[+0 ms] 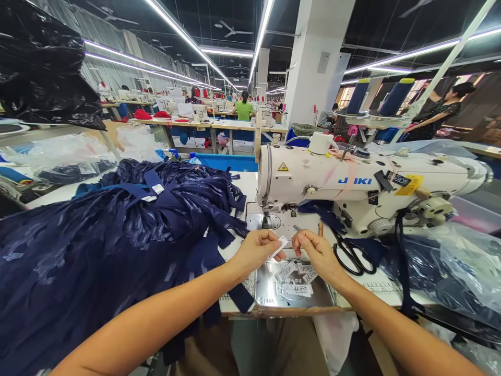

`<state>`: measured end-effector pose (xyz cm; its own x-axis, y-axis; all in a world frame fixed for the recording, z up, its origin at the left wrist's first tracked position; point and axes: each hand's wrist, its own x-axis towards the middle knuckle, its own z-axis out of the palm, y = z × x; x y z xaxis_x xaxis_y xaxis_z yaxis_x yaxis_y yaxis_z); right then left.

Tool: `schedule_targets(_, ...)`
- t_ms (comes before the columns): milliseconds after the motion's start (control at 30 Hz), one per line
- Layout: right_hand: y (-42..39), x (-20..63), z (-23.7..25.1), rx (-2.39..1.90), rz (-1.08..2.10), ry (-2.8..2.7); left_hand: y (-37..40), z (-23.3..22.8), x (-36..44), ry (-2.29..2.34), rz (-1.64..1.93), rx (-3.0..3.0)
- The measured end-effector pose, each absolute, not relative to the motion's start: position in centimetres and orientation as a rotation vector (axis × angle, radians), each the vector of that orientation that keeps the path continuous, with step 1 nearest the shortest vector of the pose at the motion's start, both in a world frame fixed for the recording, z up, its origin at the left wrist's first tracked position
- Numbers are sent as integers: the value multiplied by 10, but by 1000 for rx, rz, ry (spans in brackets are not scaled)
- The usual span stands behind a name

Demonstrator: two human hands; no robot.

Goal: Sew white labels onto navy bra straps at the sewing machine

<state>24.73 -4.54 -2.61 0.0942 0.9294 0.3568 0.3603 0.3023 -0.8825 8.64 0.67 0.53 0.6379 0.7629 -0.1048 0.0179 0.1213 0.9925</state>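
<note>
My left hand point(256, 251) pinches a small white printed label point(282, 242) between thumb and fingers, just in front of the needle area of a white sewing machine point(324, 172). Close beside it, my right hand point(316, 253) is closed, with a slim grey metal-looking tip point(296, 227) sticking out past the fingers. The rest of that piece is hidden in the grip. Below both hands, several white printed labels point(294, 288) lie loose on a shiny metal plate point(266, 284). Black-handled scissors point(355, 256) rest right of my right hand.
A big heap of navy lace-trimmed fabric pieces point(117, 224) covers the table's left side. Clear plastic bags point(465, 256) with navy material lie at the right. Navy thread cones point(393, 99) stand behind the machine. A black plastic bag point(43, 62) hangs upper left. Other people work farther back.
</note>
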Motion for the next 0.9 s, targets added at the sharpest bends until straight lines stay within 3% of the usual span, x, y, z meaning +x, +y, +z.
schedule_targets(333,-49,237,-24,-1239,243,-1647,4,2,86,709,640,1379)
schedule_targets(600,-42,247,-26,-1346,-679,-1887,-2,2,86,727,604,1521)
schedule_targets(700,-41,260,-28,-1436,-559,-1826,-4,5,82,694,599,1494)
schedule_targets(900,-50,251,-21,-1240,448,-1705,2,0,79,670,618,1356)
